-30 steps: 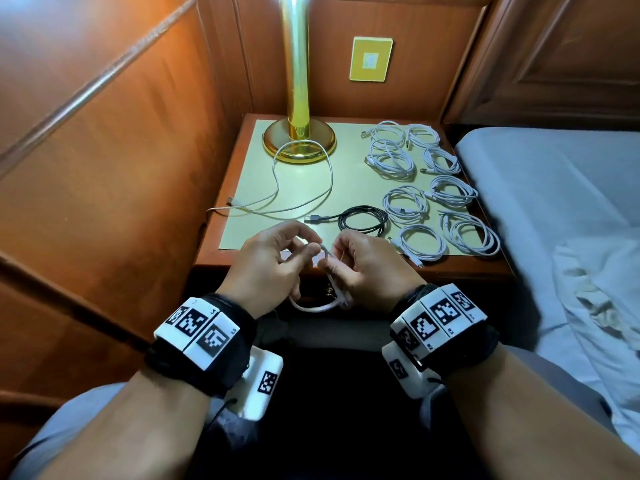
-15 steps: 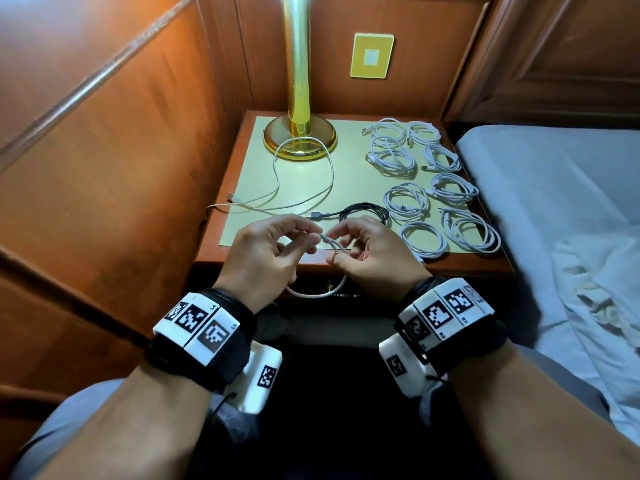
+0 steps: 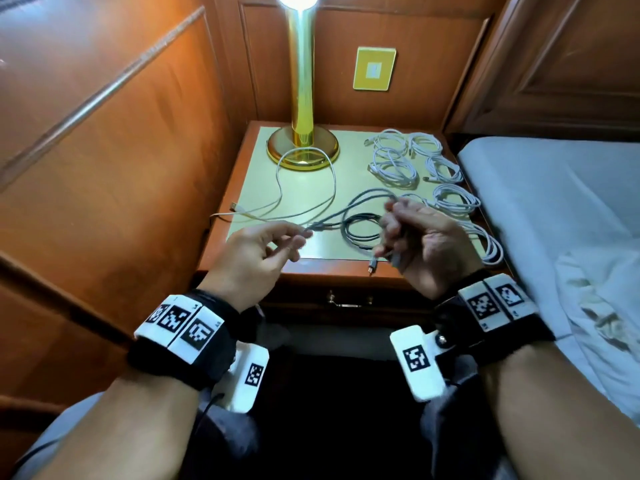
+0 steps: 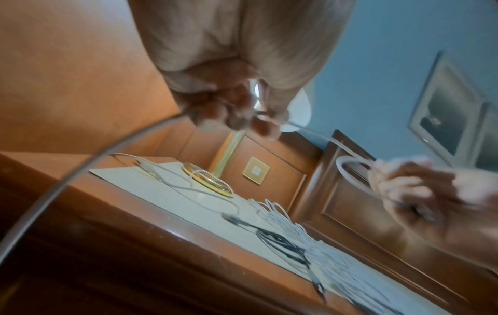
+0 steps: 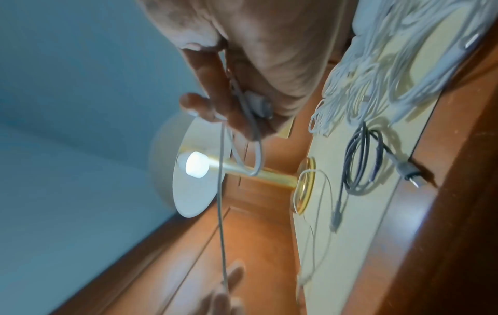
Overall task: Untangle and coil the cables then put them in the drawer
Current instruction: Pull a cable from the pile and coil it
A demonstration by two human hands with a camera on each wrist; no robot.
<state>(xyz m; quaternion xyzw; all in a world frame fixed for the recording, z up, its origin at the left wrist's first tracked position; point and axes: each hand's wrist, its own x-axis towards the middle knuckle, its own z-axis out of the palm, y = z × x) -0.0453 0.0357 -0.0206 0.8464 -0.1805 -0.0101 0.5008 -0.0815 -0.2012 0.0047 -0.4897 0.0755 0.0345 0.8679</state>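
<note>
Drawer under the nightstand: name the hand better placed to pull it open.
Left hand, probably: it only pinches the grey cable at one point, easily released. The right hand holds the gathered loops. The drawer handle sits between them.

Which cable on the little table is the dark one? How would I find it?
Find the gold lamp on the bedside table. In front of its base, near the table's front edge between the two hands, lies the black cable in a loose coil. Every other cable there is white; only this one is dark.
</note>
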